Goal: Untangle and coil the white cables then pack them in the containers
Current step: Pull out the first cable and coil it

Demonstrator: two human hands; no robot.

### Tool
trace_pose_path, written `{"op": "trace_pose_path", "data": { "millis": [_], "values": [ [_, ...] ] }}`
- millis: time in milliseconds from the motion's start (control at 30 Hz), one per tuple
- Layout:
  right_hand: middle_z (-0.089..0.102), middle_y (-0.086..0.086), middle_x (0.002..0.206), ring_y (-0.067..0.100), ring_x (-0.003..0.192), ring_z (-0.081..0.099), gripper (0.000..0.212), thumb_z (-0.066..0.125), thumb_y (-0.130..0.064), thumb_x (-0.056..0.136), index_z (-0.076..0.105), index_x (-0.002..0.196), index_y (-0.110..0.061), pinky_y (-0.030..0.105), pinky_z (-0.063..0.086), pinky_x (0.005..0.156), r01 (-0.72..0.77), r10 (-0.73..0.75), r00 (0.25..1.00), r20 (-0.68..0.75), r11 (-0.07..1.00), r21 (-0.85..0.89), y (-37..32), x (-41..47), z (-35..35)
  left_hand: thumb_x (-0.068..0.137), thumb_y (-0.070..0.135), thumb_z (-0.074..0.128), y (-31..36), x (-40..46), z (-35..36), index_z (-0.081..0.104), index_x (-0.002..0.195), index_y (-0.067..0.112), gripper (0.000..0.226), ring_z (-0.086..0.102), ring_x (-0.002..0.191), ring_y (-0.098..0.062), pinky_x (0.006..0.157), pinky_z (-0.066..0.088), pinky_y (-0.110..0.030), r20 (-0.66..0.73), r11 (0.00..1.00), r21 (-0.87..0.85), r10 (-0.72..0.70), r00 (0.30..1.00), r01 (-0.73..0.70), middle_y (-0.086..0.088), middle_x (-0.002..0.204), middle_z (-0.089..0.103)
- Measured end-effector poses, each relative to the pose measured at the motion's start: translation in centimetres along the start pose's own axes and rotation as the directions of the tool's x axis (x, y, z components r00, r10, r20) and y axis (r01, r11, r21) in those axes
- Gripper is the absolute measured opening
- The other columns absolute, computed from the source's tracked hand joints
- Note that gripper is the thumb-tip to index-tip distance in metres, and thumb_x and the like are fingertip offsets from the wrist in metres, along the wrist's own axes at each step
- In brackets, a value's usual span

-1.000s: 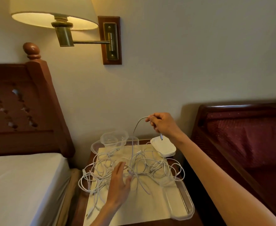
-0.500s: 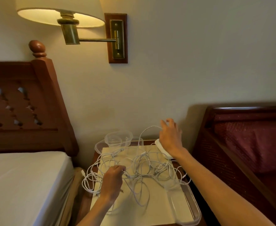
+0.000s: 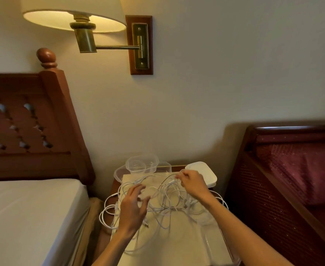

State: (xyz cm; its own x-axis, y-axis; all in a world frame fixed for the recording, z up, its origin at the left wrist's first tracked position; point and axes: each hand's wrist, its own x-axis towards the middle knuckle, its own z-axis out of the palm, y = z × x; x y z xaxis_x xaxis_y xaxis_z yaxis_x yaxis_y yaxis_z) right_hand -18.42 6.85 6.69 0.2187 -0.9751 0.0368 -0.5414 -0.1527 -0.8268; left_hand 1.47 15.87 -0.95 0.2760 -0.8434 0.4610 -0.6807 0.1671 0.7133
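Right hand, raised with a cable end 1 second ago, now low over the counter, fingers pinching a strand, left hand splayed wide above the white cables—still 1 tangle, untangling barely begun, containers empty behind; no readable labels.

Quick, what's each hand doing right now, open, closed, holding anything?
Left hand: open, fingers spread over the cables, gripping nothing.
Right hand: closed, pinching a strand of the cables.
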Motion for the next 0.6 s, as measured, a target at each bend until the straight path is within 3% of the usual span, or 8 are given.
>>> {"op": "trace_pose_path", "data": {
  "millis": [100,233,300,367,400,467,533,600],
  "values": [
    [0.060,-0.006,0.063,0.004,0.058,0.050,0.029,0.048,-0.026,0.100,0.074,0.089,-0.019,0.023,0.042,0.061,0.028,-0.031,0.998,0.050,0.999,0.046,-2.1,0.6,-1.5,0.086,0.028,0.073,-0.7,-2.6,1.2,0.064,0.116,0.021,0.032,0.058,0.104,-0.011,0.088,0.051,-0.027,0.075,0.998,0.058,-0.036,0.997,0.032,0.014,0.114,0.057],
    [0.073,0.000,0.082,0.017,0.079,0.067,0.027,0.053,-0.030,0.099,0.075,0.089,-0.019,0.035,0.052,0.076,0.097,-0.101,0.993,0.059,0.993,0.061,-3.3,0.8,-1.9,0.083,0.012,0.075,-0.2,-2.3,1.7,0.072,0.100,0.022,0.020,0.061,0.089,-0.011,0.079,0.054,-0.038,0.018,0.992,0.112,0.063,0.998,-0.064,0.013,0.093,0.065],
    [0.073,0.000,0.097,0.015,0.091,0.066,0.022,0.055,-0.028,0.098,0.074,0.100,-0.016,0.030,0.051,0.080,0.116,-0.119,0.992,0.043,0.991,0.065,-3.5,1.1,-2.7,0.083,0.008,0.074,0.6,-1.0,0.9,0.074,0.098,0.021,0.020,0.061,0.087,-0.007,0.079,0.055,-0.033,-0.013,0.990,0.099,0.106,0.994,-0.104,0.010,0.092,0.068],
    [0.069,-0.006,0.101,0.006,0.093,0.061,0.021,0.052,-0.022,0.100,0.071,0.108,-0.017,0.021,0.047,0.079,0.167,-0.167,0.986,-0.008,0.981,0.097,-3.7,1.4,-3.9,0.085,0.006,0.072,1.7,0.3,-0.3,0.074,0.104,0.019,0.023,0.057,0.095,-0.002,0.087,0.047,-0.015,-0.078,0.986,0.083,0.154,0.985,-0.148,0.008,0.099,0.069],
    [0.067,-0.009,0.096,0.003,0.087,0.059,0.021,0.051,-0.021,0.100,0.070,0.108,-0.019,0.020,0.046,0.077,0.202,-0.196,0.979,-0.059,0.971,0.132,-4.0,1.5,-4.5,0.086,0.006,0.071,2.0,1.0,-0.9,0.073,0.107,0.018,0.025,0.056,0.098,-0.001,0.089,0.044,-0.011,-0.128,0.984,0.078,0.168,0.978,-0.159,0.008,0.103,0.069],
    [0.063,-0.007,0.078,0.005,0.069,0.052,0.020,0.050,-0.022,0.101,0.070,0.103,-0.023,0.024,0.043,0.065,0.256,-0.222,0.960,-0.171,0.942,0.218,-4.8,1.8,-5.6,0.085,0.007,0.072,2.2,2.2,-1.7,0.071,0.114,0.019,0.031,0.056,0.105,-0.002,0.093,0.047,-0.019,-0.179,0.987,0.079,0.153,0.972,-0.141,0.008,0.111,0.068],
    [0.057,-0.001,0.068,0.010,0.060,0.046,0.021,0.049,-0.022,0.101,0.070,0.100,-0.022,0.027,0.039,0.056,0.294,-0.242,0.946,-0.215,0.921,0.255,-6.1,2.1,-6.4,0.082,0.013,0.076,2.4,2.9,-1.9,0.062,0.127,0.023,0.048,0.049,0.114,-0.001,0.100,0.045,-0.027,-0.067,0.991,0.103,0.093,0.993,-0.086,0.012,0.126,0.060],
    [0.053,-0.001,0.063,0.011,0.056,0.042,0.022,0.049,-0.020,0.102,0.070,0.097,-0.020,0.026,0.036,0.052,0.336,-0.294,0.937,-0.191,0.907,0.253,-7.6,2.3,-6.9,0.080,0.015,0.079,3.0,3.0,-1.6,0.056,0.131,0.028,0.058,0.053,0.106,0.006,0.094,0.045,-0.019,0.106,0.999,0.031,0.024,0.994,-0.028,0.015,0.130,0.055]
  ]
}}
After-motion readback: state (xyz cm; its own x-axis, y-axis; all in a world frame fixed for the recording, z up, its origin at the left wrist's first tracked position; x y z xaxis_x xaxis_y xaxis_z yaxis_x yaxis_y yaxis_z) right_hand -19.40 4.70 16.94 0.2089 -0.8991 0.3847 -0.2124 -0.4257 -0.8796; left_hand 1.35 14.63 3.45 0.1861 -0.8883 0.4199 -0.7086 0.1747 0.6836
